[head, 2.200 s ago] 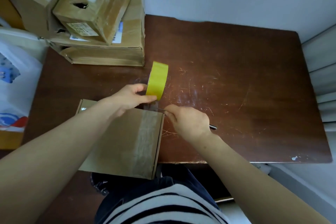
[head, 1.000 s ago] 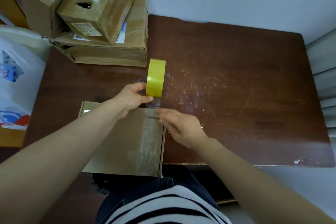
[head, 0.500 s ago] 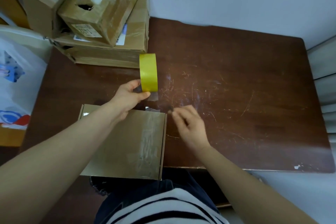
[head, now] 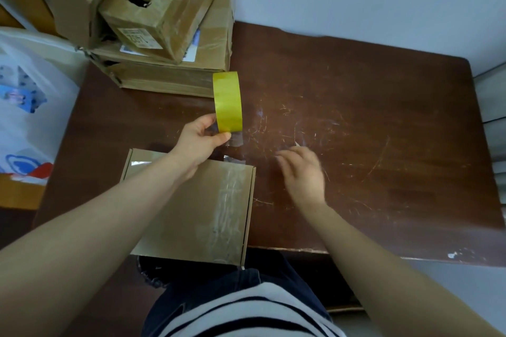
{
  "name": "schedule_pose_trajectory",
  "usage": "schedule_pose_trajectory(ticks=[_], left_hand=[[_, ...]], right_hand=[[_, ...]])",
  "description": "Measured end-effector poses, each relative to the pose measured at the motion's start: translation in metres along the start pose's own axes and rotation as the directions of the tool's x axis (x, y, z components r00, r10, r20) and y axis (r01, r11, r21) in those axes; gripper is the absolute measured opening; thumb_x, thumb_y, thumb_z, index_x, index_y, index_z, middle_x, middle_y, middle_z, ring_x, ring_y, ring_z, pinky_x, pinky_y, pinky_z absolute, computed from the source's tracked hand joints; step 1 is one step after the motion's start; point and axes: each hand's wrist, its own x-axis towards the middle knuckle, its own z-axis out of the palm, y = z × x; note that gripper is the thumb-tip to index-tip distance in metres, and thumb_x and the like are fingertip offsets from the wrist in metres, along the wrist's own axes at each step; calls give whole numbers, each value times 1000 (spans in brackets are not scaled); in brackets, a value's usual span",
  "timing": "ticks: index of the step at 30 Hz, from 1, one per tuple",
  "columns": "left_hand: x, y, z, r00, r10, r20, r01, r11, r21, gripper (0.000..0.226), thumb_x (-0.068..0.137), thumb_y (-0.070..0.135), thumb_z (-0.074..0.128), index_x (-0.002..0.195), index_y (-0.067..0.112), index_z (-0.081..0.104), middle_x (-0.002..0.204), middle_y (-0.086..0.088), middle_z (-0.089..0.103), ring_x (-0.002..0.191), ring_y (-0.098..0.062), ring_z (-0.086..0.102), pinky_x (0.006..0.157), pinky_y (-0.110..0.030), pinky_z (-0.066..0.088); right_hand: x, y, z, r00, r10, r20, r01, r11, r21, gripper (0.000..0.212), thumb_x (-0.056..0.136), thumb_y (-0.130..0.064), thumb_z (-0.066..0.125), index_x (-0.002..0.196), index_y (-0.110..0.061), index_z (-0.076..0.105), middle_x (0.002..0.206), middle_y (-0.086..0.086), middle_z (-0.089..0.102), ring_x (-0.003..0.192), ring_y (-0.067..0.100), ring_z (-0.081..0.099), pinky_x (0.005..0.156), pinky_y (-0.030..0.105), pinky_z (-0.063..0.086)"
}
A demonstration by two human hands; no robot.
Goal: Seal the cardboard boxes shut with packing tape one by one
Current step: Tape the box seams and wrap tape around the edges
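A flat cardboard box (head: pixel 175 216) lies at the table's near edge, overhanging it toward my lap. A strip of clear tape (head: pixel 228 208) runs along its right side, with a short loose end at the far edge. My left hand (head: pixel 197 142) grips the yellow tape roll (head: pixel 227 102) upright just beyond the box, a short clear tail hanging from it. My right hand (head: pixel 304 172) is blurred over the table to the right of the box, fingers curled, with the pale tip of a small cutter (head: pixel 297 143) showing above them.
A stack of taped cardboard boxes (head: pixel 164 35) fills the far left corner of the scratched brown table (head: pixel 369 123). A white plastic bag (head: pixel 24 107) sits off the left side. A wall runs behind the table.
The tape between roll and box has been severed. My left hand has lifted the roll away from the box's far edge. My right hand has moved off to the right.
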Motion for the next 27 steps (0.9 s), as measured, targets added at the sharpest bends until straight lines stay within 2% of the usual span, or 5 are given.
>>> schedule_pose_trajectory(ticks=[4, 13, 20, 24, 27], left_hand=[[0, -1, 1, 1000, 27, -4, -28, 999, -30, 39, 87, -7, 60, 125, 4, 58, 107, -9, 65, 85, -12, 60, 75, -13, 49], [1, -6, 0, 999, 40, -23, -41, 999, -4, 40, 87, -5, 62, 126, 3, 58, 102, -9, 64, 87, -16, 58, 78, -18, 49], [-5, -25, -1, 941, 306, -143, -279, 943, 181, 25, 88, -4, 60, 107, 11, 61, 76, -15, 49, 70, -21, 44, 65, -16, 39], [-5, -30, -1, 933, 336, -131, -299, 923, 242, 26, 87, -5, 61, 112, 2, 63, 69, -4, 43, 63, -4, 41, 64, -7, 36], [-2, -27, -2, 935, 328, -134, -296, 931, 212, 26, 88, -4, 60, 114, 0, 61, 72, -10, 44, 68, -14, 41, 65, -13, 37]], right_hand=[[-19, -53, 17, 892, -420, 167, 411, 907, 89, 35, 84, -14, 68, 116, 1, 65, 117, 16, 64, 109, 33, 58, 94, 35, 46], [5, -53, 29, 831, -176, 528, 163, 984, 71, 58, 91, -40, 59, 143, -22, 40, 142, -2, 43, 130, 20, 33, 105, 35, 21], [-18, -65, 39, 872, -212, 441, 319, 930, -184, 72, 97, -54, 22, 152, -9, 12, 160, 8, 11, 148, 19, 0, 114, 34, -20], [-30, -64, 48, 868, -247, 430, 409, 848, -337, 81, 95, -62, 21, 152, -5, 11, 154, 16, 23, 143, 30, 17, 118, 41, -4], [-19, -68, 43, 863, -232, 448, 420, 822, -384, 83, 93, -65, 17, 150, -6, 15, 146, 13, 32, 136, 31, 23, 117, 43, -2]])
